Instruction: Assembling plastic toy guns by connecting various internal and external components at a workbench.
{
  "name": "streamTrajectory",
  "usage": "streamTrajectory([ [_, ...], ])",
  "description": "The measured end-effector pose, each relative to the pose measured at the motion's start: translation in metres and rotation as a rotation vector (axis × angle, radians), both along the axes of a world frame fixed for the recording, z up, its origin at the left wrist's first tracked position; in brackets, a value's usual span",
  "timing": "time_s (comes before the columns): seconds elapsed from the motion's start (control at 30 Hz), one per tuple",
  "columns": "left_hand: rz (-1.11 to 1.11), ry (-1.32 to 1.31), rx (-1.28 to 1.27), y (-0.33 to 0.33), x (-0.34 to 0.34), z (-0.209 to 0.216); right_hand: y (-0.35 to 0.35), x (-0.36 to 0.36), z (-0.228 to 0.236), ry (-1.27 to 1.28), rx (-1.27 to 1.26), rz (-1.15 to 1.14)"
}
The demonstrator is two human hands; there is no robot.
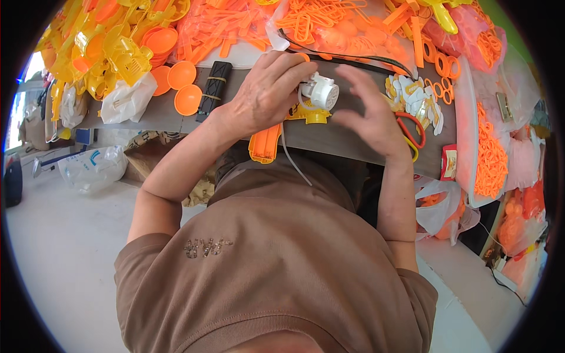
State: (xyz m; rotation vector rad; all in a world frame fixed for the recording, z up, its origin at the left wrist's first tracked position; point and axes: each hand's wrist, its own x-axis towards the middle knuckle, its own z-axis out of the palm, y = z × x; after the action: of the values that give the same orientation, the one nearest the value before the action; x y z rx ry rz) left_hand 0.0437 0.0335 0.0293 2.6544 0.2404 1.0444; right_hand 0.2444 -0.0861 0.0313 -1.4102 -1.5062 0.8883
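My left hand (268,88) is closed around a white plastic mechanism with a round, holed end (323,93), held just above the table's near edge. A thin clear tube (289,154) hangs from below that hand toward my shirt. Under the mechanism lies a yellow plastic shell part (313,115), and an orange ribbed handle-shaped piece (265,144) juts over the edge. Whether these two are joined to the mechanism is hidden by my fingers. To the right, my right hand (374,120) is slightly blurred, fingers apart, holding nothing, beside the white piece.
Scissors with red and yellow handles (412,130) lie near my right wrist, by a pile of small white parts (415,97). Left of my left hand are a black bar (213,91) and orange discs (187,100). Yellow shells (112,50) and orange parts (223,26) heap behind.
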Motion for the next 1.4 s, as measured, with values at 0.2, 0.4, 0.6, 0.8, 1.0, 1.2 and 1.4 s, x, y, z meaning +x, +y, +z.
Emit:
streamTrajectory([
  [0.2,0.004,-0.065,-0.036,-0.006,0.000,-0.005,0.003,-0.016,-0.014,-0.450,0.128,0.124],
  [0.4,-0.001,-0.078,0.051,-0.003,-0.003,0.005,0.011,-0.010,0.013,-0.275,0.123,0.128],
  [0.6,0.019,-0.060,-0.223,0.009,-0.005,0.009,0.021,-0.017,0.032,-0.265,0.231,0.063],
  [0.8,-0.025,-0.079,-0.590,0.023,-0.009,0.002,0.029,-0.029,0.021,-0.051,0.214,-0.017],
  [1.0,0.018,-0.018,-0.608,0.026,-0.017,0.006,0.032,-0.030,0.016,0.242,0.148,-0.008],
  [1.2,0.044,-0.010,-0.519,0.026,-0.020,0.005,0.034,-0.039,0.012,0.309,0.218,-0.007],
  [1.4,0.117,-0.001,-0.520,0.018,-0.020,0.015,0.035,-0.046,0.014,0.379,0.216,-0.004],
])
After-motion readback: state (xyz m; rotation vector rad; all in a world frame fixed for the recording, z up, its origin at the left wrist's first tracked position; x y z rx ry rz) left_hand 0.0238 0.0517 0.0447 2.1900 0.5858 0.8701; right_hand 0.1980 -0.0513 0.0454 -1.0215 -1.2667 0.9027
